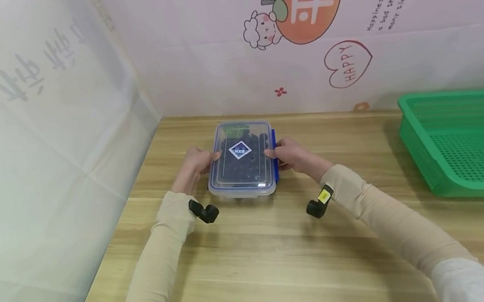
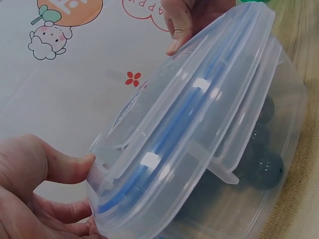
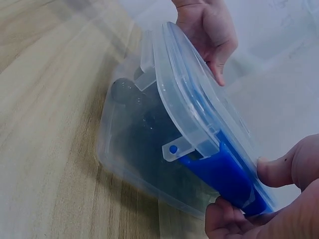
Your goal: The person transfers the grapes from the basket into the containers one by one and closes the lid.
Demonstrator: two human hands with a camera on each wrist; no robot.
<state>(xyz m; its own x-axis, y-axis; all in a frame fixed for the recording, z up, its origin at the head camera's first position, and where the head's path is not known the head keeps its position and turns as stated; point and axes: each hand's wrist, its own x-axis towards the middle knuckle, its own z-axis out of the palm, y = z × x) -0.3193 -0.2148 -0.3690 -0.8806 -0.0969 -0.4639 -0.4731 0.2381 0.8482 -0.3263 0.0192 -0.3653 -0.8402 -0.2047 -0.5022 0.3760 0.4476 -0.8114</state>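
A clear plastic food container (image 1: 243, 163) with a lid stands near the far left of the table, dark round pieces (image 2: 264, 169) and something green (image 1: 237, 130) showing through it. My left hand (image 1: 199, 161) grips its left side, thumb on the lid's edge and fingers lower down the side. On the right side my right hand (image 1: 289, 154) pinches the edge by the blue clip (image 3: 227, 174), thumb over the lid and fingers curled beneath the clip. A diamond-shaped label (image 1: 240, 150) marks the lid. Whether the container's base touches the table all round, I cannot tell.
A green plastic basket (image 1: 437, 166) with a meshed bottom stands at the right of the wooden table (image 1: 258, 271). Printed cloth (image 1: 212, 63) hangs behind the table, and pale cloth (image 1: 23, 200) hangs along its left edge.
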